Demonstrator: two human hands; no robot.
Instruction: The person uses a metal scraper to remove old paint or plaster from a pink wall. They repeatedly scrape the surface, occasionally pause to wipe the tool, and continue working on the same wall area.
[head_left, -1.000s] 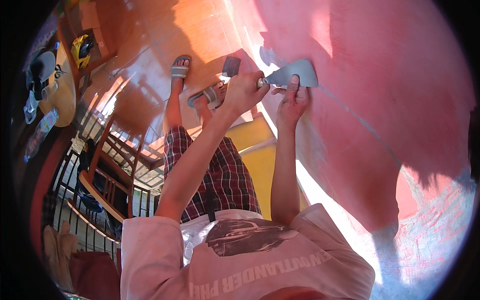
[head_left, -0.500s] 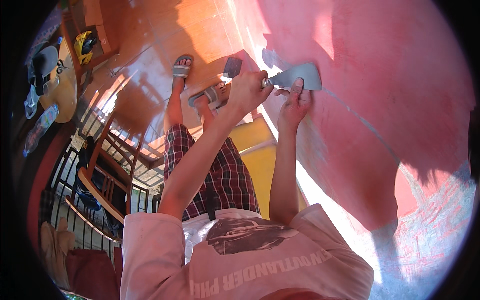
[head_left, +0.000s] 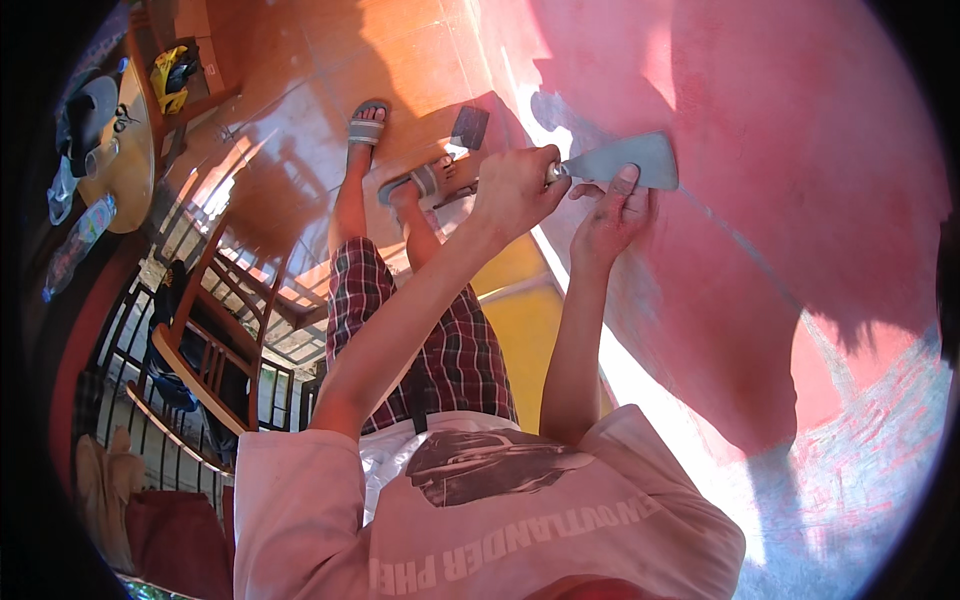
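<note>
A putty knife with a broad grey blade [head_left: 645, 160] lies against or just in front of the pink wall [head_left: 735, 130]. My left hand [head_left: 518, 188] is closed around its handle, most of which the fingers hide. My right hand [head_left: 612, 225] pinches the lower edge of the blade, thumb on the near face and the other fingers partly behind it. From the blade's tip a thin grey line of filler [head_left: 750, 248] runs down the wall to the right. A smeared grey patch [head_left: 565, 115] shows on the wall left of the blade.
A dark block [head_left: 470, 127] sits on the orange tiled floor [head_left: 410, 45] near my sandalled feet. At left stand a wooden table [head_left: 140, 165] with a plastic bottle [head_left: 80, 245] and a cup, and a wooden chair [head_left: 205, 340]. A yellow panel [head_left: 520, 310] meets the wall's base.
Both hands and the putty knife have shifted a little to the right along the wall. Their grips look the same, and the whole view has moved slightly.
</note>
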